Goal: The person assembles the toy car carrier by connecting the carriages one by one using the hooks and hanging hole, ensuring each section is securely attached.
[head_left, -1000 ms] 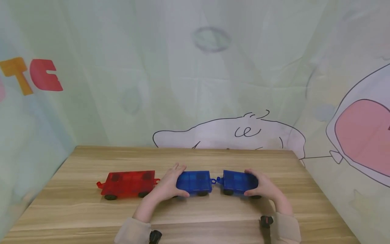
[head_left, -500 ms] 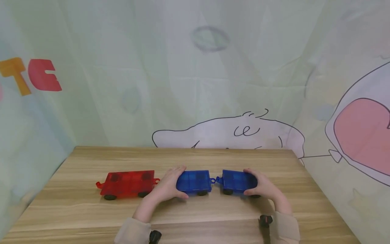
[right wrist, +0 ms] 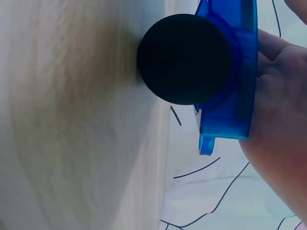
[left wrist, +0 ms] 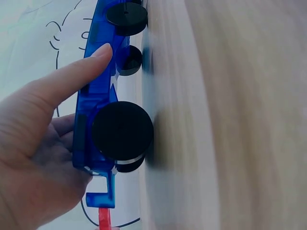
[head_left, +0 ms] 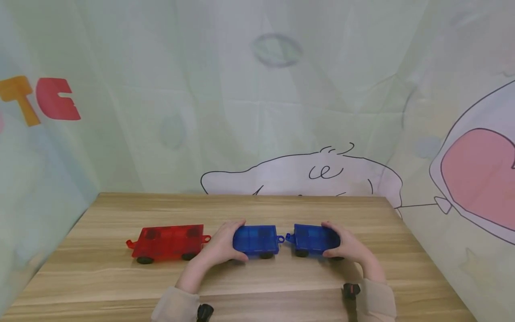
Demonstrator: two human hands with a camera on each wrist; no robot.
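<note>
Two see-through blue toy train cars with black wheels stand in a row on the wooden table. My left hand (head_left: 222, 243) grips the rear of the left blue car (head_left: 257, 240), thumb along its near side. Around the right end of the other blue car (head_left: 313, 239) my right hand (head_left: 349, 243) is curled. The left car's ring (head_left: 280, 239) and the right car's hook (head_left: 288, 237) sit very close; whether they touch I cannot tell. A red car (head_left: 169, 241) stands to the left. In the left wrist view a blue hook (left wrist: 100, 200) meets a red piece (left wrist: 104, 218).
The wooden table (head_left: 273, 304) reaches back to a printed cloth (head_left: 241, 112) with cartoon drawings. Dark wrist cameras are strapped at both cuffs, one at the left (head_left: 204, 311) and one at the right (head_left: 352, 290).
My left fingers have lowered a little onto the left blue car. The cars and my right hand are almost unmoved.
</note>
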